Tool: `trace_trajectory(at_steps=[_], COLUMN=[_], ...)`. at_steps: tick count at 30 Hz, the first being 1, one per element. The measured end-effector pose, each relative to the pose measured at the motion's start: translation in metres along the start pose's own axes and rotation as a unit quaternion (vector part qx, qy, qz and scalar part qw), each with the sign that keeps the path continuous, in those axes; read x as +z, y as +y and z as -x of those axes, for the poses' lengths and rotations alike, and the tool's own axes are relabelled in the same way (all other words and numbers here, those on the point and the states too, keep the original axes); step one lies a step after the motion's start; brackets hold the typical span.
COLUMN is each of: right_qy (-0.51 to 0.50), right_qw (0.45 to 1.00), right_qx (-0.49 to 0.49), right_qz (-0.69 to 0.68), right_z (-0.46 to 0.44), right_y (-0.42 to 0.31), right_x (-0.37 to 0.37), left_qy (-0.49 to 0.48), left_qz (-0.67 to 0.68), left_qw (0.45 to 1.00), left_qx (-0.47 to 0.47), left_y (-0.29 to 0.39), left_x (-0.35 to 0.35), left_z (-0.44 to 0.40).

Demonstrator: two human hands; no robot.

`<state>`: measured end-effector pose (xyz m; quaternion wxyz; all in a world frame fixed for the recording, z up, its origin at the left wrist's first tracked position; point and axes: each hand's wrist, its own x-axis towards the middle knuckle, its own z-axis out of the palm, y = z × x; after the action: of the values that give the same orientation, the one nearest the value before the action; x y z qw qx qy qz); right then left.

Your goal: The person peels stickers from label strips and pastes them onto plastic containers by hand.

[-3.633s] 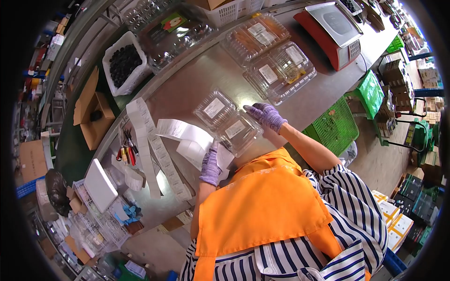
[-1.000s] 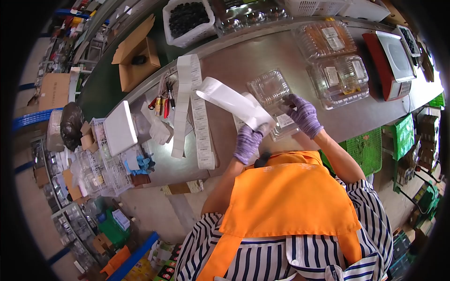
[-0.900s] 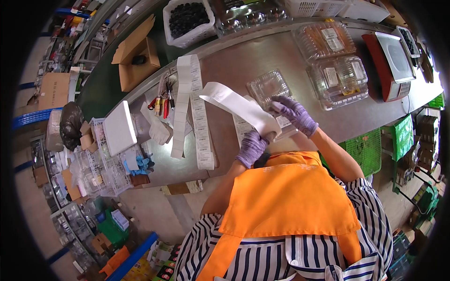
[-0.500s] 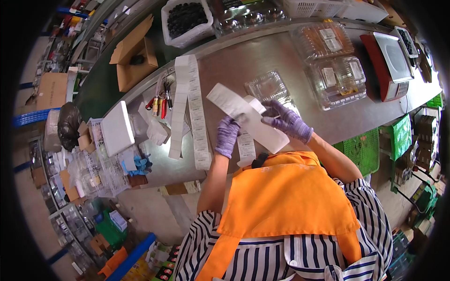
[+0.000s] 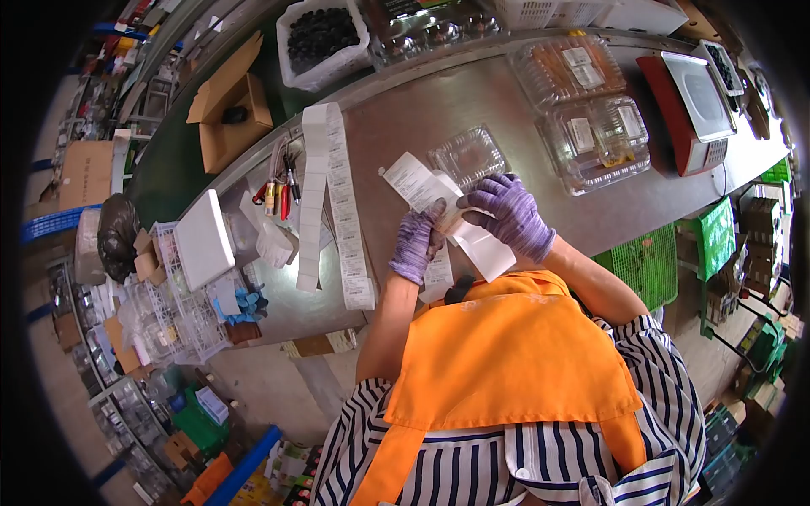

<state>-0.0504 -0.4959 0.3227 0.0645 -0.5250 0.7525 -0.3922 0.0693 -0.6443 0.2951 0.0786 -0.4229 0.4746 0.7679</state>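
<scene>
My left hand, in a purple knit glove, is closed on a strip of white labels at the table's near edge. The gloved fingers of my right hand are drawn together on the same strip, just to the right. One end of the strip points up and left with printing on it; the other hangs toward the orange apron. Behind my hands lies a clear plastic clamshell box. Its near part is hidden by my right hand.
Long label strips and pens and cutters lie to the left. Filled clamshells and a red scale stand at the right. A white basket of dark fruit and an open carton are at the back.
The label strip has left the clamshells and is now between both hands, turned so that print shows. My left hand has moved left, and my right hand has closed in on the strip.
</scene>
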Motion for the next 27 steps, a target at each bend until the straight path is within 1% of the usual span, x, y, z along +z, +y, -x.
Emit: trace_trajectory(at_steps=[1,2,3,5,6,7,9,10,11,13,14,15,16,17,19,20,22,23,24,26,27], right_qy=[0.004,0.009,0.015,0.028,0.070,0.065,-0.009,-0.020,-0.031,-0.059,-0.076,-0.094,-0.085,-0.093,-0.109,-0.075,-0.004,0.015,0.035,0.055,0.056], right_qw=[1.000,0.999,0.996,0.965,0.910,0.966,0.951,0.954,0.956,0.953,0.950,0.947,0.947,0.943,0.931,0.934,0.934,0.943,0.951,0.955,0.953], right_qx=[-0.022,-0.047,-0.001,0.091,0.197,0.190,0.303,0.298,0.291,0.287,0.290,0.293,0.271,0.264,0.249,0.238,0.219,0.224,0.228,0.250,0.270], right_qz=[0.016,-0.015,-0.093,-0.245,-0.359,-0.164,-0.060,-0.021,0.019,0.071,0.085,0.098,0.148,0.180,0.242,0.256,0.284,0.244,0.206,0.147,0.127], right_z=[-0.002,-0.004,-0.004,-0.004,-0.001,-0.009,-0.024,-0.030,-0.035,-0.045,-0.049,-0.053,-0.054,-0.056,-0.056,-0.054,-0.046,-0.034,-0.017,0.018,0.036], right_y=[-0.002,-0.003,-0.001,0.007,0.027,0.044,0.063,0.070,0.078,0.083,0.084,0.083,0.082,0.080,0.076,0.074,0.069,0.067,0.069,0.071,0.071], right_x=[-0.003,-0.006,-0.006,-0.005,0.007,0.001,-0.007,-0.005,0.000,0.006,0.009,0.012,0.016,0.017,0.019,0.018,0.016,0.013,0.008,0.004,0.005], left_qy=[0.001,0.002,0.043,0.123,0.139,0.154,0.060,0.058,0.060,-0.057,-0.112,0.020,-0.088,-0.195,-0.167,-0.134,-0.092,0.038,0.051,0.046,0.041], left_qz=[0.028,0.055,0.077,0.120,0.178,0.236,0.252,0.249,0.217,0.241,0.266,0.153,0.192,0.228,0.132,-0.058,-0.100,-0.316,-0.278,-0.294,-0.254], left_qw=[1.000,0.998,0.996,0.983,0.968,0.947,0.943,0.935,0.938,0.935,0.937,0.980,0.969,0.945,0.966,0.975,0.988,0.946,0.949,0.946,0.966], left_qx=[-0.014,-0.029,0.004,0.068,0.112,0.156,0.209,0.245,0.265,0.255,0.195,0.123,0.128,0.130,0.147,0.165,0.069,0.068,0.137,0.125,0.039], left_y=[-0.003,-0.008,-0.016,-0.029,-0.025,-0.019,-0.017,-0.010,-0.002,0.008,0.010,0.002,0.013,0.025,0.021,-0.018,-0.036,-0.054,-0.093,-0.118,-0.109], left_x=[-0.003,-0.006,-0.015,-0.037,-0.042,-0.049,-0.075,-0.076,-0.077,-0.076,-0.071,-0.076,-0.052,-0.017,0.021,0.010,0.024,0.024,0.009,-0.006,-0.002], left_z=[-0.001,-0.004,-0.011,-0.027,-0.024,-0.022,-0.025,-0.020,-0.014,-0.006,0.001,0.002,0.015,0.030,0.042,0.012,-0.001,-0.014,-0.039,-0.048,-0.036])
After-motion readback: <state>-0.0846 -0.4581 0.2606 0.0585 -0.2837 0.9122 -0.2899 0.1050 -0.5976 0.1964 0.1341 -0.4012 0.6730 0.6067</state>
